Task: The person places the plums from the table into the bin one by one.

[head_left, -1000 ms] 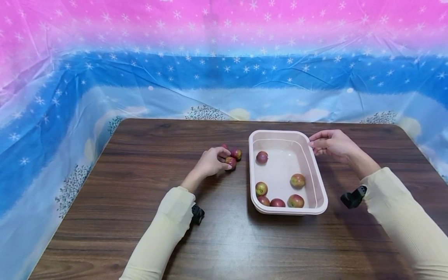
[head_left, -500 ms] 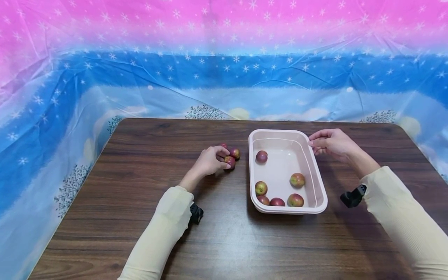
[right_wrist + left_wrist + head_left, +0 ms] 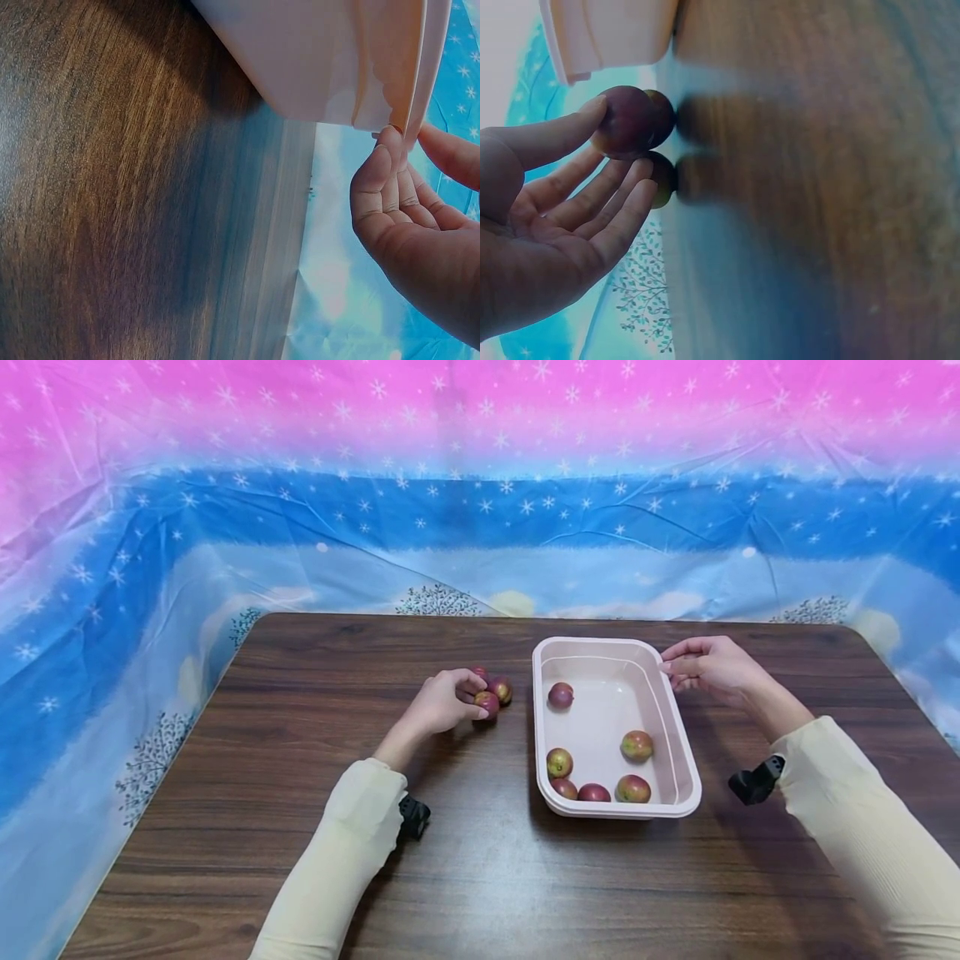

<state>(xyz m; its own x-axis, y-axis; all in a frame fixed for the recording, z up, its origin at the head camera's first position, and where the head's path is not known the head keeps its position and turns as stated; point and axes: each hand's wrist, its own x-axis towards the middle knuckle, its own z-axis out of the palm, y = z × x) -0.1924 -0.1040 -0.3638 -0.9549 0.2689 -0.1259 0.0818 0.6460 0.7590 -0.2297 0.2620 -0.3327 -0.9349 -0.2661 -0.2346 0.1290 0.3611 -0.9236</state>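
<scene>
My left hand (image 3: 442, 700) is left of a pale pink plastic tub (image 3: 542, 727) and pinches a red plum (image 3: 487, 705) between thumb and fingers. Another red-and-yellow plum (image 3: 501, 691) lies right behind it on the table. A third plum (image 3: 480, 674) is partly hidden by my fingers. In the left wrist view, the thumb presses the dark plum (image 3: 626, 124) from one side. My right hand (image 3: 712, 668) grips the tub's rim at its far right corner; the right wrist view shows thumb and fingers on the rim (image 3: 420, 75). Several plums (image 3: 637, 746) lie inside the tub.
The tub stands on a dark wood-grain table (image 3: 465, 877). Behind it hangs a pink and blue snowflake cloth (image 3: 480, 510). Black cameras (image 3: 756, 779) sit on both wrists, below cream sleeves (image 3: 862, 810).
My left hand has drawn slightly left, the pinched plum moving with it. The plum behind it has also shifted a little left. My right hand stays at the rim.
</scene>
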